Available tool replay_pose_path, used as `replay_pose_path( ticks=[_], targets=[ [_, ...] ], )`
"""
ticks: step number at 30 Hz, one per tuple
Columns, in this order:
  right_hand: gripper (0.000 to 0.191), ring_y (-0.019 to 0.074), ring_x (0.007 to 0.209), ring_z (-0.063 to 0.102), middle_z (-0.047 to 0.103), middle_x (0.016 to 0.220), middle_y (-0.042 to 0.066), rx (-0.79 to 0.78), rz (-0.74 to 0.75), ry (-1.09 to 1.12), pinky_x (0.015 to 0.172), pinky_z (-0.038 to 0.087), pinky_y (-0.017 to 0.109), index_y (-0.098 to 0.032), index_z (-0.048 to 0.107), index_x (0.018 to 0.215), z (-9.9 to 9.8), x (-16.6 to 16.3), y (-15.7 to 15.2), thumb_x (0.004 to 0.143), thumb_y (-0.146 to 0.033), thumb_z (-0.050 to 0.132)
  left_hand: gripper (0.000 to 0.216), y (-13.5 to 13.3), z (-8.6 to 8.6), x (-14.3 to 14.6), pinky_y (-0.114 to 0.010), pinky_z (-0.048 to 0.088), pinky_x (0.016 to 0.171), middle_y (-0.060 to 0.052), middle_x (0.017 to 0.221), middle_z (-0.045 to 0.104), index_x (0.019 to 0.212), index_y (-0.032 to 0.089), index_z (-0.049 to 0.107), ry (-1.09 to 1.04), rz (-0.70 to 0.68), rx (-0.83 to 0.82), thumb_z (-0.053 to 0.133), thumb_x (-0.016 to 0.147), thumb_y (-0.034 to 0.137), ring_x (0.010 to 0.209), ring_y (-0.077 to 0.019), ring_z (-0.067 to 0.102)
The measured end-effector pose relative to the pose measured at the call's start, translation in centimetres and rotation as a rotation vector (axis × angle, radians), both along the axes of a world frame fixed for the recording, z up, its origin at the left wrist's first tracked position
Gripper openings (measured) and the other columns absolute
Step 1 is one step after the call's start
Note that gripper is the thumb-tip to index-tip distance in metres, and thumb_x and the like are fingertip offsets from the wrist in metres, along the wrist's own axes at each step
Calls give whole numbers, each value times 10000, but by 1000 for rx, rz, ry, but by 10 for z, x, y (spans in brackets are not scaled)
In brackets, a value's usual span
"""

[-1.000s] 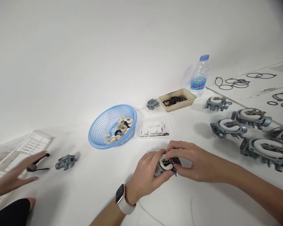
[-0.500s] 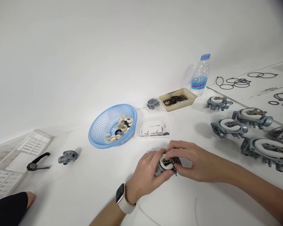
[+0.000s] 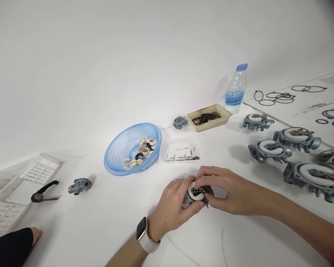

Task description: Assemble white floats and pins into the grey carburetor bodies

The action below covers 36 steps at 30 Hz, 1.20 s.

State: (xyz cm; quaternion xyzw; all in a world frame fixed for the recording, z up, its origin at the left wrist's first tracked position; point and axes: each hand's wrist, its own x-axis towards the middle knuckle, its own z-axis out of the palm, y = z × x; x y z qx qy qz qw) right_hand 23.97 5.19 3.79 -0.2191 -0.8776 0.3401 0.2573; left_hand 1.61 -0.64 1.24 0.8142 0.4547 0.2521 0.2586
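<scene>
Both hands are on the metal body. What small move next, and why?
Probably a gentle press with the right hand: its fingertips are at the white ring's open side, while the left hand steadies the metal body.

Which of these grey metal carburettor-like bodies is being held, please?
It is the grey metal body gripped between the left hand and right hand; the other bodies sit untouched by either.

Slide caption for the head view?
Left hand and right hand both on a grey metal part, blue basket beyond.
</scene>
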Motion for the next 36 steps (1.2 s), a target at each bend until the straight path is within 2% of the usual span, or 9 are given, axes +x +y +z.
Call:
replay_pose_path(
  ticks=[18,23,25,27,29,31,33,35,36],
  targets=[
    [338,148,801,608,637,976,32,0,6,9,742,505,271,-225,701,1073,-1,-1,1,824,-55,548,500,1,0,0,-441,508,935,-75,1248,662,1423,261,437,23,8,0,615,990,434,1083,-287,627],
    [326,153,804,611,630,962,27,1,-1,4,742,502,277,-233,691,1089,2,2,1,843,-75,547,490,2,-1,0,-439,524,916,-84,1235,672,1420,253,442,35,6,11,572,1006,481,1075,-285,637],
    [336,162,840,618,625,1008,33,-7,-15,-24,761,513,279,-244,679,1120,3,3,0,835,-97,576,533,1,-4,-1,-440,538,899,-102,1239,676,1428,238,439,34,-5,48,533,1008,552,1067,-290,649],
    [414,194,959,631,610,1144,54,-12,-33,-65,837,530,300,-259,649,1215,2,3,-1,814,-160,661,571,0,-5,-6,-434,556,865,-123,1212,690,1418,220,454,-8,8,183,488,1004,612,1041,-291,671],
    [582,250,1116,614,565,1311,83,-6,-57,-115,938,526,345,-270,593,1341,-4,0,-2,783,-274,761,513,0,-1,-17,-423,572,828,-128,1135,709,1350,218,514,-85,84,405,465,1011,600,996,-285,690],
    [650,285,1201,589,546,1389,97,3,-66,-170,995,510,382,-272,559,1405,-11,-4,-3,801,-373,776,362,2,11,-38,-417,579,801,-113,1038,716,1232,227,587,-133,247,651,486,1020,503,946,-275,697],
    [574,280,1202,596,577,1372,93,4,-59,-218,998,508,386,-267,570,1399,-18,-8,-4,859,-387,722,224,7,31,-72,-406,576,794,-91,981,714,1138,224,627,-82,495,859,546,998,379,894,-258,696],
    [499,266,1173,609,613,1326,82,12,-51,-248,980,511,378,-264,589,1367,-21,-10,-4,884,-350,684,174,13,53,-120,-383,564,802,-77,958,711,1037,198,658,51,793,961,620,954,346,841,-233,682],
    [489,265,1161,612,622,1311,79,23,-54,-256,971,512,379,-261,593,1356,-21,-11,-4,881,-340,684,208,14,62,-147,-380,559,815,-86,995,707,1050,182,659,100,932,940,607,959,361,869,-235,677]
  ],
)
